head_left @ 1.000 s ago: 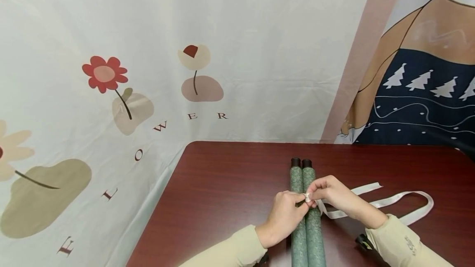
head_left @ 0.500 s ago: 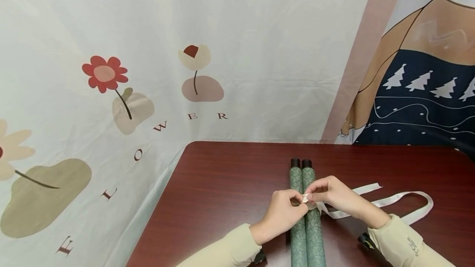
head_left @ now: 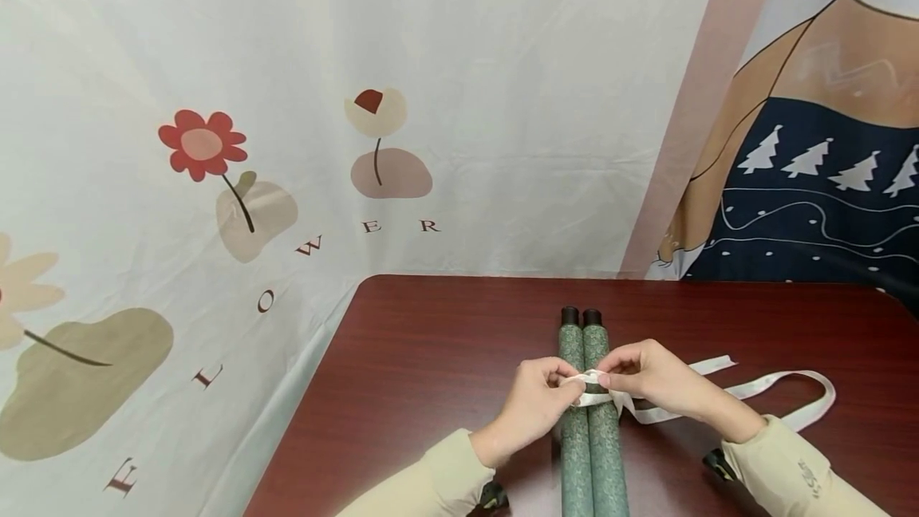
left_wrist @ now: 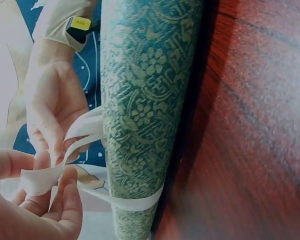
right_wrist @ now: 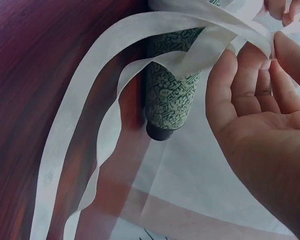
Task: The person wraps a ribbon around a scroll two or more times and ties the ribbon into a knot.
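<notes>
Two green patterned scrolls point(head_left: 605, 453) with black end knobs lie side by side. A white ribbon point(head_left: 593, 400) passes round them, and its band shows round the scroll point(left_wrist: 147, 100) in the left wrist view. Above the scrolls my left hand point(head_left: 533, 404) pinches one part of the ribbon between thumb and fingers. Facing it from the right, my right hand point(head_left: 659, 383) pinches another part of the ribbon. A short stretch of ribbon spans the fingertips of both hands. In the right wrist view, long strands of ribbon point(right_wrist: 75, 100) run past my right hand point(right_wrist: 270, 120).
The scrolls rest on a dark red wooden table point(head_left: 431, 341). A loose ribbon tail point(head_left: 818, 397) loops across the table to the right. Behind the table hangs a pale cloth point(head_left: 502, 102) printed with flowers and letters.
My left hand has drawn left and slightly up, away from my right hand. More ribbon shows between the fingertips, and the band across the scrolls has come into view.
</notes>
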{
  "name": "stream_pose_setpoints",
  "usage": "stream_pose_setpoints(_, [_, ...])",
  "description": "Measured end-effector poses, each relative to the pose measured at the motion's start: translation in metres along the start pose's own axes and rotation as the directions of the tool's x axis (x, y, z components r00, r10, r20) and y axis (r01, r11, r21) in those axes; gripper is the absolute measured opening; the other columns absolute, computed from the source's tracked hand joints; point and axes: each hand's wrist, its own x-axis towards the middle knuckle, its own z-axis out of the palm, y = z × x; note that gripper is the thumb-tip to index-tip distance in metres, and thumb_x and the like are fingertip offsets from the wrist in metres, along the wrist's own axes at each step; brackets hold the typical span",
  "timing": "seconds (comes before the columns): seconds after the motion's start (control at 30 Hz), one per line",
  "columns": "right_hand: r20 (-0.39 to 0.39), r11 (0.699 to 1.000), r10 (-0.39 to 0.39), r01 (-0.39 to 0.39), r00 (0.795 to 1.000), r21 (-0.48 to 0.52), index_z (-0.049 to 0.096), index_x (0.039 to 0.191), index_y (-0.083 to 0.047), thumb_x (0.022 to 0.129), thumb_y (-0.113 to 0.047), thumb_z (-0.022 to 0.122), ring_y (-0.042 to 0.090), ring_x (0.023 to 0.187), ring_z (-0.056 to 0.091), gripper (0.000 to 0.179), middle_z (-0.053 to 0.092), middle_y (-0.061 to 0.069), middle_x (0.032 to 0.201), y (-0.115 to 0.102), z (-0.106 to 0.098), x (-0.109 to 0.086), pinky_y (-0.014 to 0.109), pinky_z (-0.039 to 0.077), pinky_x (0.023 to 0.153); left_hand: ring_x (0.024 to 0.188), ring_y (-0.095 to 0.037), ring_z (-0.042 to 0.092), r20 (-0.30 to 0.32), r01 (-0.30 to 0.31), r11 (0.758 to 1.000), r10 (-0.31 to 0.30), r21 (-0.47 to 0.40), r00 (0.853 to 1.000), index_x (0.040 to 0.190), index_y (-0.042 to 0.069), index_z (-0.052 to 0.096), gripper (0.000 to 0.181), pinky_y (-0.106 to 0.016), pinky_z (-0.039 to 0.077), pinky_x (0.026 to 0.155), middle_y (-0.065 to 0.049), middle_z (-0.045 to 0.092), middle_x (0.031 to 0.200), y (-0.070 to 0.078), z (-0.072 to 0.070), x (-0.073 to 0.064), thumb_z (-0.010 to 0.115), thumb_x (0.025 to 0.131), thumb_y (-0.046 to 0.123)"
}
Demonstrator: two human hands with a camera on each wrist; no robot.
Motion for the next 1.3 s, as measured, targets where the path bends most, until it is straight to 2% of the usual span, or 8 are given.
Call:
stream_pose_setpoints(0.2, [0.051, 1.0, -0.005, 0.004, 0.999, 0.012, 0.078, 0.105, -0.001, 0.094, -0.006, 0.075, 0.003, 0.071, 0.059, 0.012, 0.073, 0.003, 0.085, 0.005, -0.006, -0.005, 0.022, 0.049, 0.06, 0.057, -0.001, 0.055, 0.027, -0.002, 1.0, 0.003, -0.02, 1.0, 0.092, -0.001, 0.081, 0.007, -0.015, 0.038, 0.053, -0.014, 0.071, 0.068, 0.001, -0.01, -0.001, 0.075, 0.09, 0.002])
stream_pose_setpoints(0.3, [0.059, 1.0, -0.021, 0.021, 0.998, -0.005, 0.078, 0.104, 0.0, 0.094, -0.003, 0.074, 0.003, 0.071, 0.059, 0.011, 0.073, 0.001, 0.085, 0.007, -0.008, -0.007, 0.021, 0.048, 0.06, 0.056, -0.002, 0.056, 0.02, -0.007, 1.0, 0.007, 0.001, 1.0, 0.091, 0.0, 0.081, 0.006, -0.015, 0.039, 0.052, -0.017, 0.071, 0.069, 0.0, -0.014, -0.001, 0.076, 0.089, 0.003])
stream_pose_setpoints(0.47, [0.066, 0.998, -0.048, 0.05, 0.997, -0.042, 0.077, 0.104, 0.001, 0.095, -0.002, 0.072, 0.001, 0.074, 0.058, 0.01, 0.073, -0.003, 0.088, 0.011, -0.01, -0.01, 0.02, 0.047, 0.061, 0.058, 0.003, 0.05, -0.003, -0.08, 0.988, 0.081, 0.13, 0.997, 0.086, 0.005, 0.082, 0.006, -0.015, 0.04, 0.054, 0.001, 0.067, 0.065, -0.003, -0.021, -0.002, 0.079, 0.09, 0.008])
stream_pose_setpoints(0.6, [0.085, 0.995, -0.079, 0.084, 0.993, -0.056, 0.077, 0.104, 0.001, 0.096, -0.001, 0.071, 0.0, 0.074, 0.057, 0.01, 0.073, -0.003, 0.091, 0.014, -0.013, -0.013, 0.02, 0.046, 0.06, 0.064, 0.003, 0.05, -0.006, -0.177, 0.943, 0.186, 0.281, 0.983, 0.085, 0.009, 0.084, 0.006, -0.016, 0.044, 0.059, 0.011, 0.064, 0.071, -0.004, -0.028, -0.007, 0.082, 0.089, 0.011])
stream_pose_setpoints(0.7, [0.09, 0.991, -0.099, 0.106, 0.991, -0.077, 0.076, 0.101, 0.0, 0.096, 0.001, 0.07, -0.001, 0.071, 0.051, 0.008, 0.07, -0.004, 0.089, 0.018, -0.015, -0.016, 0.02, 0.042, 0.056, 0.066, 0.003, 0.05, 0.008, -0.219, 0.917, 0.23, 0.334, 0.973, 0.085, 0.009, 0.084, 0.004, -0.017, 0.046, 0.059, 0.01, 0.063, 0.074, -0.005, -0.034, -0.01, 0.083, 0.089, 0.011])
stream_pose_setpoints(0.83, [0.083, 0.991, -0.097, 0.104, 0.992, -0.081, 0.072, 0.096, -0.001, 0.097, 0.002, 0.067, -0.003, 0.064, 0.044, 0.006, 0.063, -0.008, 0.082, 0.022, -0.019, -0.02, 0.019, 0.036, 0.051, 0.065, 0.003, 0.049, 0.023, -0.223, 0.909, 0.229, 0.353, 0.973, 0.085, 0.01, 0.083, 0.004, -0.017, 0.045, 0.058, 0.01, 0.065, 0.075, -0.007, -0.044, -0.011, 0.084, 0.088, 0.012])
stream_pose_setpoints(1.1, [0.09, 0.994, -0.107, 0.108, 0.99, -0.006, 0.068, 0.098, 0.005, 0.1, 0.005, 0.061, 0.011, 0.069, 0.064, 0.008, 0.068, 0.004, 0.077, 0.026, -0.025, -0.026, 0.027, 0.051, 0.059, 0.066, 0.002, 0.05, 0.099, -0.216, 0.892, 0.192, 0.397, 0.976, 0.086, 0.007, 0.082, 0.003, -0.017, 0.045, 0.06, 0.009, 0.066, 0.078, -0.009, -0.07, -0.016, 0.083, 0.089, 0.009])
stream_pose_setpoints(1.3, [0.071, 0.998, -0.062, 0.065, 0.996, -0.028, 0.071, 0.101, 0.001, 0.1, 0.003, 0.062, 0.01, 0.066, 0.061, 0.009, 0.067, 0.007, 0.077, 0.028, -0.034, -0.03, 0.026, 0.05, 0.054, 0.068, 0.002, 0.051, 0.164, -0.256, 0.845, 0.202, 0.469, 0.966, 0.085, 0.006, 0.082, 0.004, -0.017, 0.046, 0.06, 0.008, 0.065, 0.075, -0.008, -0.09, -0.019, 0.081, 0.086, 0.002])
